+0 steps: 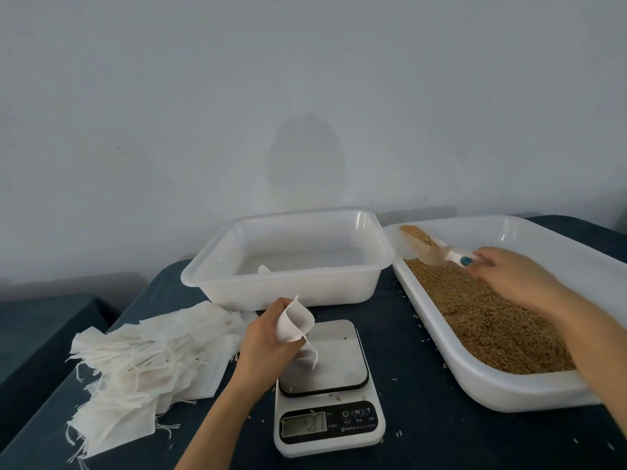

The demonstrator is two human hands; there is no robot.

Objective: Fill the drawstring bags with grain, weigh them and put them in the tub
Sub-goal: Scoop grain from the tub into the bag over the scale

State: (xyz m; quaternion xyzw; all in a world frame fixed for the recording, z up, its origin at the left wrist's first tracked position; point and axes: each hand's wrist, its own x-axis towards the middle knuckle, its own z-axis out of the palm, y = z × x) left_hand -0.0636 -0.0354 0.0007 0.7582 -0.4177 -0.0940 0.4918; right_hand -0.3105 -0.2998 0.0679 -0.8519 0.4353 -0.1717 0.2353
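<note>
My left hand [268, 337] grips a small white drawstring bag [294, 322] with its mouth held open, just above the steel platform of the digital scale [327, 385]. My right hand [509, 276] holds the handle of a clear plastic scoop [427, 245] heaped with brown grain, lifted over the far left corner of the white grain tray [492, 385]. The grain [492, 320] fills that tray's floor. A translucent white tub [288, 283] stands behind the scale.
A loose pile of empty white drawstring bags [146, 357] lies left of the scale on the dark blue cloth. A few stray grains dot the cloth between scale and tray. A pale wall rises right behind the tub.
</note>
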